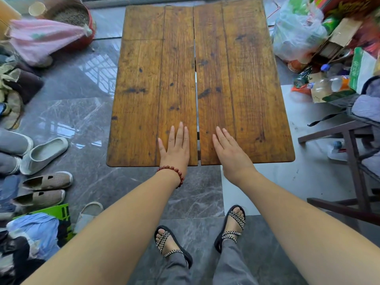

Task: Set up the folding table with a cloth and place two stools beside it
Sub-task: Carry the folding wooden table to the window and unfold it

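Observation:
The wooden folding table (144,83) stands unfolded in front of me, its two brown halves side by side with a narrow gap down the middle. My left hand (176,145), with a red bead bracelet at the wrist, lies flat on the left half near the front edge. My right hand (229,150) lies flat on the right half, just across the gap. All fingers are straight and hold nothing. No cloth is on the table. A dark wooden stool (353,161) stands at the right, piled with grey fabric.
Several shoes (44,153) and slippers line the floor at the left, with clothes and a pink bag (41,38) behind them. Plastic bags (296,31), bottles and boxes crowd the right back. My sandalled feet (232,225) stand on the marble floor just before the table.

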